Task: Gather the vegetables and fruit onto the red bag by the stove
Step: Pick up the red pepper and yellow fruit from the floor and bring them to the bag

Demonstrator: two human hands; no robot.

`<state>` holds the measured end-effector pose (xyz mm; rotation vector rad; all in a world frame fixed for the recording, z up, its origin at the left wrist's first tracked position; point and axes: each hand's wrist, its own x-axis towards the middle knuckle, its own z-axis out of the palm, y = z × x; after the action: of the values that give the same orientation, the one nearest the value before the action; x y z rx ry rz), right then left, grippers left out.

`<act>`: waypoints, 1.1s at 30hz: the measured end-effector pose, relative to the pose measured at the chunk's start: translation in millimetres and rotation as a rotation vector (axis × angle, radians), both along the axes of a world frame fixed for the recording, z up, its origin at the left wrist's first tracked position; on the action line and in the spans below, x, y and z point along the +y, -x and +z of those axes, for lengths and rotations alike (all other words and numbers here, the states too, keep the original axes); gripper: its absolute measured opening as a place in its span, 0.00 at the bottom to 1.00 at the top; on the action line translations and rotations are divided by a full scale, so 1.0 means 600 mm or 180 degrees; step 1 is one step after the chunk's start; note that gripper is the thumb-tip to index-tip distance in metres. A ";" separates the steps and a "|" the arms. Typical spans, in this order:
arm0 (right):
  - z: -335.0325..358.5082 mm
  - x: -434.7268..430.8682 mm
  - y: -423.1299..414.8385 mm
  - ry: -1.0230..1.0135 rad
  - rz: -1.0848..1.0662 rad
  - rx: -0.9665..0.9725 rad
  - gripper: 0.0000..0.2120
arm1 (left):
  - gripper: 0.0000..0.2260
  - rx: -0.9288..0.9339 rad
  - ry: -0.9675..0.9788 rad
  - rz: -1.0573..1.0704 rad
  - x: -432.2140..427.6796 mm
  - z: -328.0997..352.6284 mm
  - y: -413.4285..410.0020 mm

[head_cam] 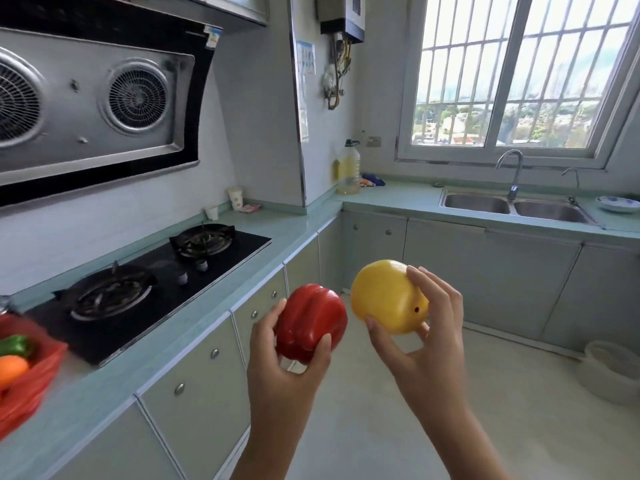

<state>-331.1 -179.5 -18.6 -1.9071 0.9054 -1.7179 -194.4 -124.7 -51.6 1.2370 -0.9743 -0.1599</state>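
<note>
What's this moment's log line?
left hand holds red pepper | right hand holds yellow pepper | red bag: green pepper, orange item

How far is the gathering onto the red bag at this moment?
Done: a green pepper and an orange fruit already lie on the red bag. In hand: the left hand holds a red pepper, the right hand a yellow pepper. Left: both must reach the bag.

You have three peppers in view: one red pepper (pixel 311 322), one yellow pepper (pixel 386 296), one green pepper (pixel 15 344). Count one orange fruit (pixel 12 370) and one red bag (pixel 38 375). The stove (pixel 239 249) has two burners (pixel 204 241); the hood (pixel 86 161) has two fans (pixel 138 95). There are two sink basins (pixel 476 203), two taps (pixel 514 174), two cups (pixel 236 198), one oil bottle (pixel 348 171) and one bowl (pixel 618 204).
</note>
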 end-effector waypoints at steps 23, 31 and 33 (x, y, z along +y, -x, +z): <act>-0.044 0.043 -0.473 -0.0304 0.1419 0.0363 0.28 | 0.25 -0.0212 -0.0267 0.1668 0.141 -0.077 -0.425; -0.070 0.089 -0.666 -0.0321 0.2004 0.0537 0.28 | 0.25 0.0051 -0.0315 0.2208 0.222 -0.108 -0.582; -0.079 0.104 -0.703 -0.0342 0.2154 0.0592 0.27 | 0.26 0.0069 -0.0369 0.2336 0.244 -0.120 -0.612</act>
<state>90.8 -117.4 -65.7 -2.0068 0.3264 -1.0854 172.7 21.6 -123.6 1.6198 -0.4471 0.3502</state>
